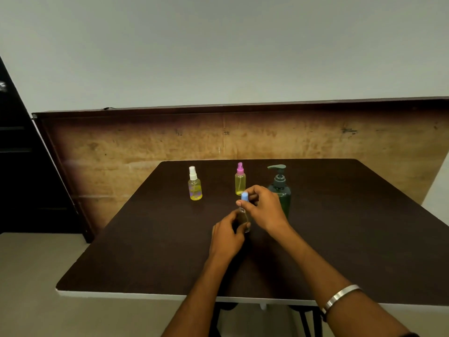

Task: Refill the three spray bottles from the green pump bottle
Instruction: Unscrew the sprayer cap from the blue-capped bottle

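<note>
Head view shows the left hand (227,235) curled round the body of a small clear bottle (244,218) near the table's (145,239) centre, while the right hand (263,207) pinches its blue cap (244,197) from above. I judge the step to be working that spray top on or off — which, I cannot tell. Done well, the lower hand keeps the body upright and steady while the upper fingers twist only the cap. At twelve o'clock stands a pink-capped bottle (240,182) of yellow liquid; at ten, a white-capped one (194,187). The green pump bottle (281,190) at one o'clock sits just behind the right hand — an elbow swing could tip it.
</note>
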